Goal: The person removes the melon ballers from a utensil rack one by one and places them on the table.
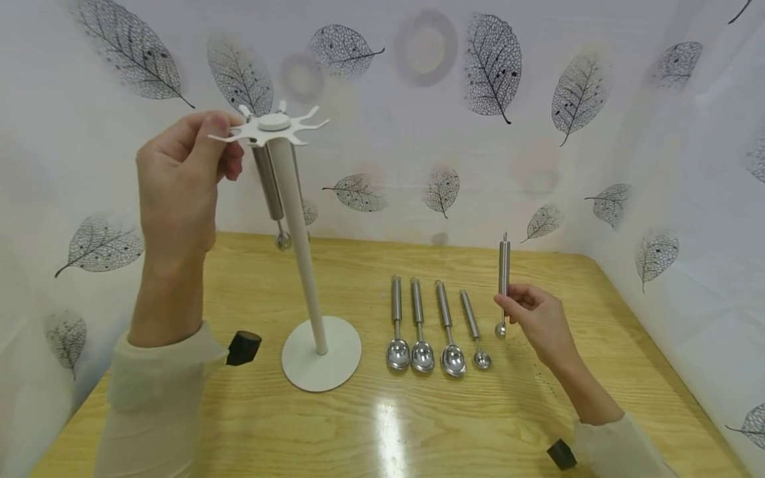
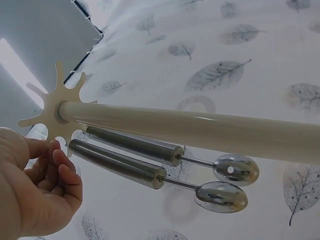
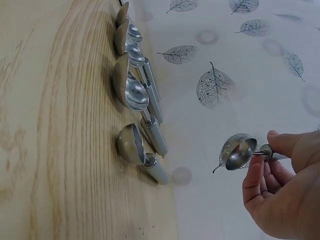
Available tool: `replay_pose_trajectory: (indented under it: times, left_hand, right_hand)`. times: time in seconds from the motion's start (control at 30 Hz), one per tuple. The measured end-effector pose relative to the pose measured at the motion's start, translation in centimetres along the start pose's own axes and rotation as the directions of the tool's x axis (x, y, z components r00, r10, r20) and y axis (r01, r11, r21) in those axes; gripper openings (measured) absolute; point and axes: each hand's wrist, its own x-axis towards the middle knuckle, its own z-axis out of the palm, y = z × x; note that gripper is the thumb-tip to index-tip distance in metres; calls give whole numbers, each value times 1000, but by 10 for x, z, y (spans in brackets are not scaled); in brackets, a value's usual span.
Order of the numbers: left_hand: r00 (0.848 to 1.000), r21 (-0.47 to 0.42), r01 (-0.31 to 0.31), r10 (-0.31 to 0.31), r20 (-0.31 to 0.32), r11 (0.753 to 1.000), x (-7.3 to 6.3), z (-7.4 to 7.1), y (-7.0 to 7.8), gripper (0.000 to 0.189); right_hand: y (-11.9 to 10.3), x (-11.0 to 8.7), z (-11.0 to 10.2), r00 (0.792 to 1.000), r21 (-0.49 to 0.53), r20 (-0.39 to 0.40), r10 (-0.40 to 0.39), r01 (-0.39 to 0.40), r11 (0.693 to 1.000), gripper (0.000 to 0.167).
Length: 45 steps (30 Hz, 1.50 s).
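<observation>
My left hand [image 1: 182,169] is raised at the top of a white hanging rack [image 1: 309,279], thumb and fingertips pinching one of its prongs. Two steel melon ballers [image 2: 112,162] hang from the rack close to those fingertips; in the head view the pole and hand partly hide them. My right hand [image 1: 538,318] holds another melon baller [image 1: 505,265] above the table by the lower handle, upright with its small round bowl down. Several steel scoops [image 1: 422,355] lie side by side between the rack and my right hand, bowls toward me.
The rack's round white base [image 1: 340,372] stands on the wooden table [image 1: 478,425], left of the scoops. A white curtain [image 1: 382,153] printed with leaves rises behind and along both sides. Black wrist pieces [image 1: 244,348] show at both sleeves.
</observation>
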Motion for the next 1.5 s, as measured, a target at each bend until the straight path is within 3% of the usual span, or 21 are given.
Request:
replay_pose_trajectory:
  times: [0.23,0.57,0.93,1.27,1.5]
  left_hand:
    - [999,45,-31,31,8,998,0,-1,-1,17]
    - [1000,6,-2,2,1,1000,1,-1,0,19]
    - [1000,10,-8,8,4,1000,0,-2,0,19]
    - [1000,5,-8,8,1,1000,0,-1,-1,19]
    - [1000,42,-27,27,7,999,-1,-1,-2,18]
  right_hand:
    - [10,-3,-4,997,-1,46,62,-62,998,40]
    - [28,-5,-4,987,-92,86,133,-125,988,46]
    - [40,-8,1,953,-176,78,292,-275,945,53]
    - [48,-6,8,937,-201,89,338,-316,927,47]
    - [51,-5,10,940,-220,99,327,-300,928,46]
